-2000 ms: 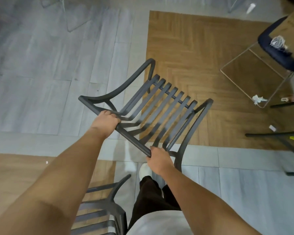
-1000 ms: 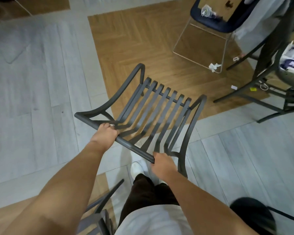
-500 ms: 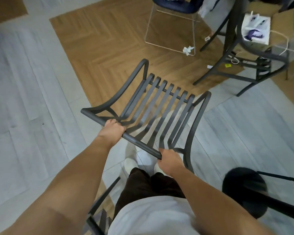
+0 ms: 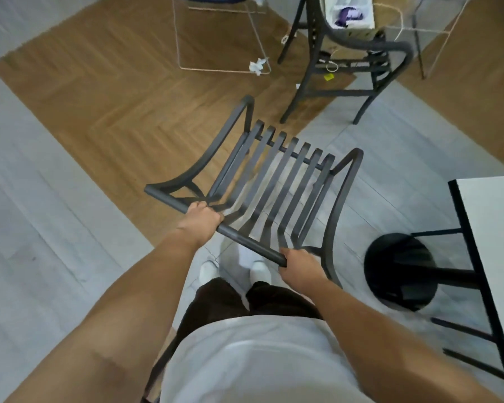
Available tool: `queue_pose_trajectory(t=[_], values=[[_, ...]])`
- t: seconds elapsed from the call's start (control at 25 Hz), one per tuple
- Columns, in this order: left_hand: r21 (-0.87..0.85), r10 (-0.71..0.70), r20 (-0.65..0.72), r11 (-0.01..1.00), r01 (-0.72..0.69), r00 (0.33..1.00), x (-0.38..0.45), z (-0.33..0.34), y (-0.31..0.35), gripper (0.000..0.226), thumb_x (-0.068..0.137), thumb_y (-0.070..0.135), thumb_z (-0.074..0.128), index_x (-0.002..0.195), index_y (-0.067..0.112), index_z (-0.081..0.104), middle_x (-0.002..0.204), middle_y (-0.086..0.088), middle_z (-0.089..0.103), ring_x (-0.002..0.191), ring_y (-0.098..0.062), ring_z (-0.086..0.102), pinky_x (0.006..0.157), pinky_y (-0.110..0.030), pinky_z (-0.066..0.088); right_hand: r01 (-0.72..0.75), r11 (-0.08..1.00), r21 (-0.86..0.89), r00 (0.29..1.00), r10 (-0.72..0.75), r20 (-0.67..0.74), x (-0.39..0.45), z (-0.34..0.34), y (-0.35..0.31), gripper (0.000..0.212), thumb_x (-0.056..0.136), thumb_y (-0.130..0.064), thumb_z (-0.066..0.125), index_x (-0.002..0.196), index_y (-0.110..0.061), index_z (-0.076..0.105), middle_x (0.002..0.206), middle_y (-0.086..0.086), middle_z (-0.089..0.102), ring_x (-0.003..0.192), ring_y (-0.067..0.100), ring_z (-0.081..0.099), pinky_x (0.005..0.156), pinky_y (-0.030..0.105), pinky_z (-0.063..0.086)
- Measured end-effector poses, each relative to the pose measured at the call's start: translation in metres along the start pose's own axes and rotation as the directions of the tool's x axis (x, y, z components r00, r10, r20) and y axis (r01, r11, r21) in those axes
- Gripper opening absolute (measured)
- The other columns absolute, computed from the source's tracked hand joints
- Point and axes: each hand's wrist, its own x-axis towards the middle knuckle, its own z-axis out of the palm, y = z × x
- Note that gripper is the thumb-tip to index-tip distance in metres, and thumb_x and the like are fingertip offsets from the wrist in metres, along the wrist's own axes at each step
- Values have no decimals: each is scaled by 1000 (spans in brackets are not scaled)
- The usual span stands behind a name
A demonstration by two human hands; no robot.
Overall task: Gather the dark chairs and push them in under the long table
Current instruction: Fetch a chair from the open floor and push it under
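Hands grip your chair by its top rail: left, right; surface stands to your right.

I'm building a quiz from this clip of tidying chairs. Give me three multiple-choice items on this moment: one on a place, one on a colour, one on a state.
1. Where does the white-topped table show?
A. right edge
B. top left
C. bottom left

2. What colour is the slatted chair being held?
A. white
B. dark grey
C. red

3. How is the chair held?
A. one hand
B. both hands on its top rail
C. untouched

Answers:
1 A, its top runs down the right edge of the view.
2 B, the frame and slats are dark grey.
3 B, the left hand and right hand each have a grip on the top rail.
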Motion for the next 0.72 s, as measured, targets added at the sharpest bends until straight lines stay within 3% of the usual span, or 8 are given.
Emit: queue_pose_trajectory(t=[0.48,0.72], values=[[191,300,76,932,-310,951,48,-38,6,41,96,1,45,127,23,60,124,-10,63,121,-32,49,102,-40,40,-215,954,211,968,237,-85,-18,15,1,18,94,-27,56,108,-31,66,89,-3,65,83,21,62,80,36,53],[257,388,107,879,-402,916,58,-45,6,42,97,1,40,129,21,59,122,-14,61,120,-34,49,99,-40,43,-287,911,296,943,323,-78,-28,31,-15,25,93,-30,55,114,-27,66,97,2,68,91,26,66,85,44,57]])
